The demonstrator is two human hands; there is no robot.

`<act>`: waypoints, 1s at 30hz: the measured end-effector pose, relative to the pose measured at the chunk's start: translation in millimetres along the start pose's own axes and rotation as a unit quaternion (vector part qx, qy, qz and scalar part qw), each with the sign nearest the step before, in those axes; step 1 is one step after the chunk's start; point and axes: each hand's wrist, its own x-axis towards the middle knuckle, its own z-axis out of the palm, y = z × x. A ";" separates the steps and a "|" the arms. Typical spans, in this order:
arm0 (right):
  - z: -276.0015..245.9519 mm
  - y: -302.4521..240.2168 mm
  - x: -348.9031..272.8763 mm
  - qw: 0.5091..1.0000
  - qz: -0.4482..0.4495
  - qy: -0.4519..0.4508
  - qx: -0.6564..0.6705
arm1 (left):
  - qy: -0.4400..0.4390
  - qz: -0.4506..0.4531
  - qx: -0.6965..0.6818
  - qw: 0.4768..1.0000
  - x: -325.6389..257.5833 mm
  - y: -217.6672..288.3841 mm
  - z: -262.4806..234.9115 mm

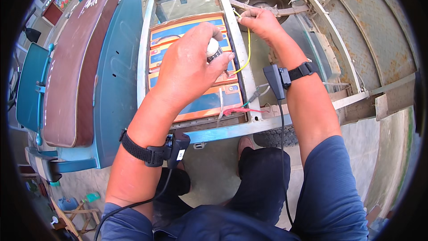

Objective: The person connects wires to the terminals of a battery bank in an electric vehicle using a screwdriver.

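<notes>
My left hand [189, 60] is closed around a small white-topped cylinder with a dark patterned side [213, 50]. It hangs over the battery pack, and its lower end is hidden. With thumb and fingers pinched, my right hand [263, 23] holds the upper end of a thin yellow wire [249, 47] beside the frame's middle bar. That wire curves down to a terminal on the batteries, close below my left thumb. Several blue batteries with orange edges [203, 105] sit side by side in a bay of the pale metal vehicle frame [235, 31].
At left stands a teal body panel with a long brown seat [73, 62]. Red wire ends [245, 110] and a green-white lead lie at the bay's near right corner. A wheel [263, 2] shows beyond the frame, and a rusty metal bed [379, 31] extends at right.
</notes>
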 end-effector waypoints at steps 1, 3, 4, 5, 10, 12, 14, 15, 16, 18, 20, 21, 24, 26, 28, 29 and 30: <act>0.3 -2.6 -1.4 1.000 -0.003 0.001 -0.026 | -0.007 -0.031 -0.027 0.999 -0.4 1.1 -0.5; 2.1 -7.1 -5.2 0.997 -0.009 0.003 -0.080 | 0.002 -0.018 -0.012 1.000 2.0 1.6 2.9; 3.2 -8.6 -7.7 0.994 -0.016 0.009 -0.108 | 0.007 -0.012 -0.005 1.000 4.2 1.4 4.0; 4.3 -9.9 -10.8 0.990 -0.023 0.015 -0.136 | 0.047 0.019 0.022 0.998 7.8 1.3 4.0; 8.4 -23.5 -32.2 0.983 -0.057 0.040 -0.169 | 0.159 0.060 0.096 0.981 39.1 3.6 -19.2; 8.6 -29.0 -40.8 0.986 -0.068 0.046 -0.145 | 0.133 0.016 0.038 0.990 41.6 0.8 -32.1; 6.7 -28.5 -48.0 0.977 -0.132 0.071 -0.150 | 0.091 -0.061 -0.028 0.994 39.9 0.2 -42.2; 5.6 -28.2 -52.2 0.971 -0.163 0.084 -0.153 | 0.110 0.009 -0.001 0.994 37.5 -9.2 -38.6; 8.3 -36.7 -57.6 0.973 -0.168 0.074 -0.140 | 0.113 0.086 0.073 0.987 32.9 -19.3 -40.3; 10.1 -52.1 -73.9 0.977 -0.168 0.056 -0.118 | 0.071 0.072 0.123 0.987 22.1 -28.9 -36.4; 9.8 -57.2 -82.8 0.974 -0.190 0.055 -0.111 | 0.040 0.061 0.126 0.989 17.1 -25.8 -28.2; 8.6 -60.6 -86.4 0.974 -0.195 0.052 -0.107 | 0.024 0.055 0.128 0.990 15.8 -24.1 -23.3; 10.8 -61.9 -91.1 0.973 -0.209 0.048 -0.080 | 0.018 0.051 0.142 0.988 16.7 -26.1 -11.2; 10.8 -62.8 -93.8 0.972 -0.217 0.046 -0.072 | 0.031 0.079 0.142 0.986 18.0 -30.5 -5.2; 9.8 -65.9 -97.7 0.970 -0.226 0.041 -0.079 | 0.030 0.112 0.144 0.983 19.7 -33.9 -2.8; 9.5 -67.0 -99.3 0.971 -0.223 0.039 -0.074 | 0.030 0.115 0.148 0.982 19.8 -34.5 -2.4; 9.4 -68.3 -100.6 0.972 -0.221 0.037 -0.068 | 0.031 0.119 0.152 0.981 19.9 -34.7 -2.3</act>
